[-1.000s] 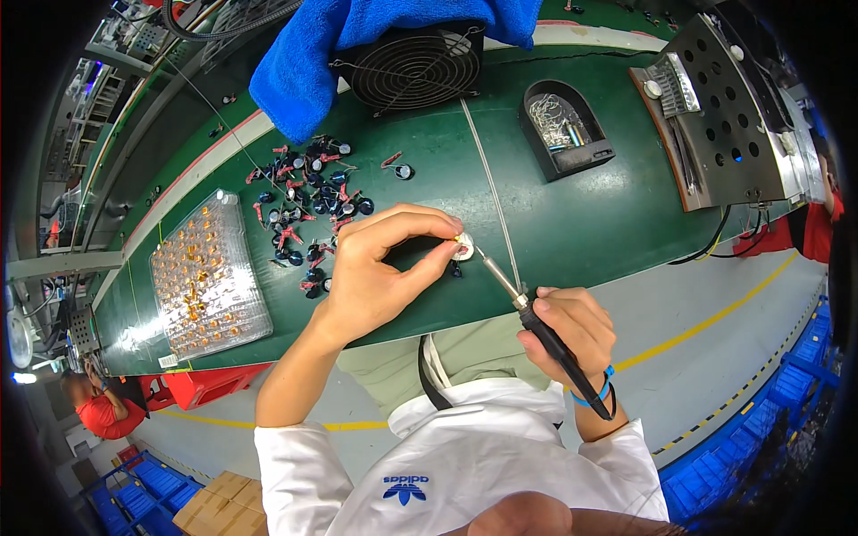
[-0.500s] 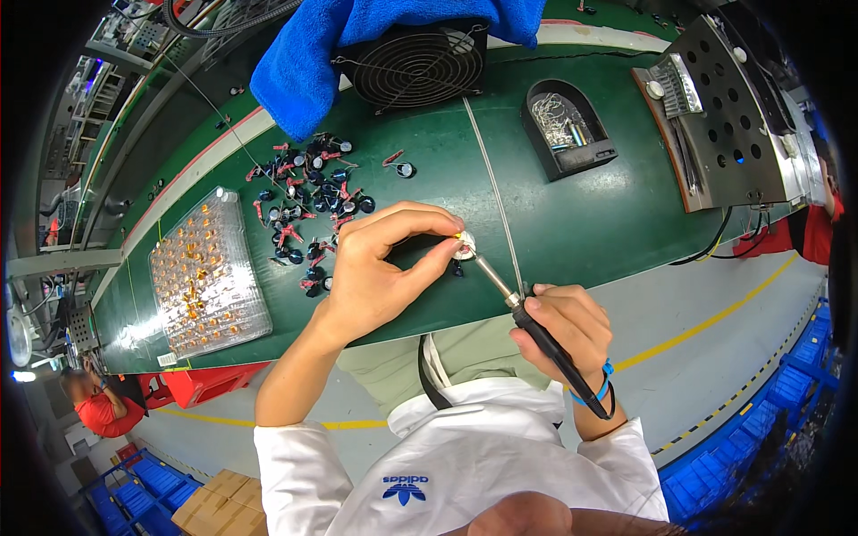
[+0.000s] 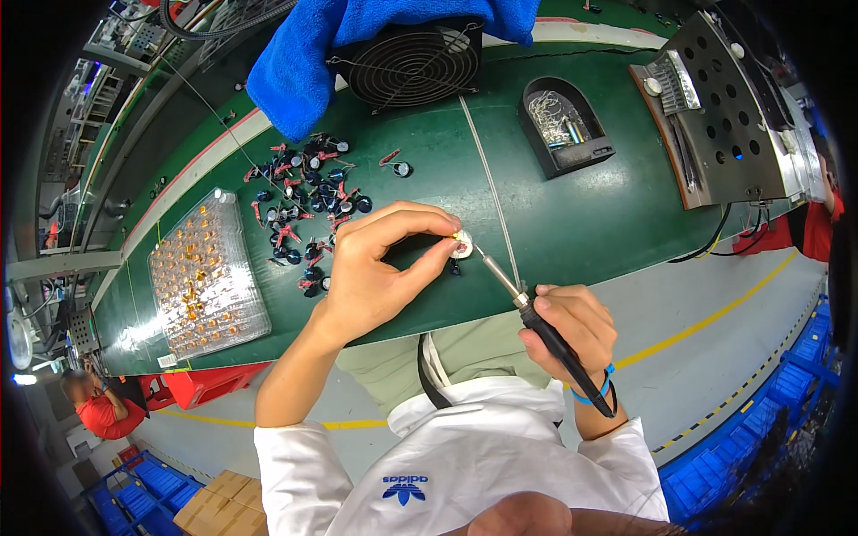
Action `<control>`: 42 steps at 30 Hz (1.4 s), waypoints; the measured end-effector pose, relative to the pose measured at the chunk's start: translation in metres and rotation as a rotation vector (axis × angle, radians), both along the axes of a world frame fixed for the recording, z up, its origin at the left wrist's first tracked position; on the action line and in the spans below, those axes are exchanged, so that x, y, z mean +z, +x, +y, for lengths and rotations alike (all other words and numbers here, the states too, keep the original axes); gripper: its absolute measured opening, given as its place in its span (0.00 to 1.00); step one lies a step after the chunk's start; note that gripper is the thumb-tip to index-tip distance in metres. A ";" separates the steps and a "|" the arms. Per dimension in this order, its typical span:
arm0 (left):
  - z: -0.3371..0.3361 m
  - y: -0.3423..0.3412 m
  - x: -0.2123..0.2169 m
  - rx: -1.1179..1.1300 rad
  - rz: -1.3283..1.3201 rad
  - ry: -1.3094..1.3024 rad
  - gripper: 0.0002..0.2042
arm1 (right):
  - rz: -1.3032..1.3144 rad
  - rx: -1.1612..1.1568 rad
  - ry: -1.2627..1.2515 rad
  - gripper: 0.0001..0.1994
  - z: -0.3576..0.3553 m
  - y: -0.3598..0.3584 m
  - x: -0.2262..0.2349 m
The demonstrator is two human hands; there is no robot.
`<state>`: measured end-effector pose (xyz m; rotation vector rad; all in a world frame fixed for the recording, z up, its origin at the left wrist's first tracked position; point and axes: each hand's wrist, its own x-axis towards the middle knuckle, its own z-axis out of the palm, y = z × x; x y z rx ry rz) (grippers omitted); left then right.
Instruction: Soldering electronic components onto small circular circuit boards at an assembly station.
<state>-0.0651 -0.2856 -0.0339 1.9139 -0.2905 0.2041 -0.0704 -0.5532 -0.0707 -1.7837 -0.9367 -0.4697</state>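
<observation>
Iron tip (image 3: 487, 258) on L-hand (image 3: 380, 268) part (image 3: 461, 247)

On the bench (image 3: 572, 223), a tray (image 3: 204, 279) lies at the left, a heap of small parts (image 3: 308, 210) just right of it. Behind the heap stands a fan (image 3: 413, 61) with a towel (image 3: 357, 40) draped over it. Right of the fan sits a small holder (image 3: 563, 125), then a perforated metal box (image 3: 724, 112) at the far right.

The left hand (image 3: 375, 268) pinches a small round part (image 3: 461, 247) near the front edge; the right hand (image 3: 572, 326), off the bench to the right, grips a soldering iron (image 3: 536, 317) whose tip meets that part.

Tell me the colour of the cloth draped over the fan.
Bright blue; the cloth shows best in the head view.
</observation>
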 end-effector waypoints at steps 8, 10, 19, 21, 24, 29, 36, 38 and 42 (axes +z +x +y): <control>-0.001 -0.002 0.004 0.005 -0.063 0.111 0.08 | -0.006 -0.002 -0.022 0.20 -0.001 -0.001 0.000; -0.001 -0.003 0.003 0.012 -0.040 0.127 0.08 | -0.008 -0.002 -0.040 0.18 -0.001 -0.002 0.000; 0.004 0.000 0.001 -0.018 -0.008 0.054 0.09 | -0.019 0.006 -0.059 0.19 0.003 0.002 0.002; 0.005 0.000 0.001 -0.019 -0.018 0.073 0.09 | -0.022 0.004 -0.065 0.20 0.003 0.002 0.000; 0.005 0.000 0.001 -0.020 -0.027 0.083 0.09 | -0.017 0.002 -0.073 0.20 0.003 0.001 0.000; 0.003 -0.002 0.002 -0.011 -0.023 0.087 0.09 | -0.017 0.002 -0.075 0.20 0.003 -0.001 0.001; 0.002 -0.003 0.001 -0.008 -0.024 0.086 0.09 | -0.007 0.003 -0.088 0.20 0.002 -0.002 0.001; 0.002 -0.002 0.000 -0.008 -0.022 0.083 0.09 | -0.011 0.003 -0.082 0.20 0.002 -0.001 -0.001; 0.001 0.003 -0.001 -0.008 -0.038 0.088 0.09 | -0.016 -0.006 -0.021 0.20 -0.001 0.002 -0.004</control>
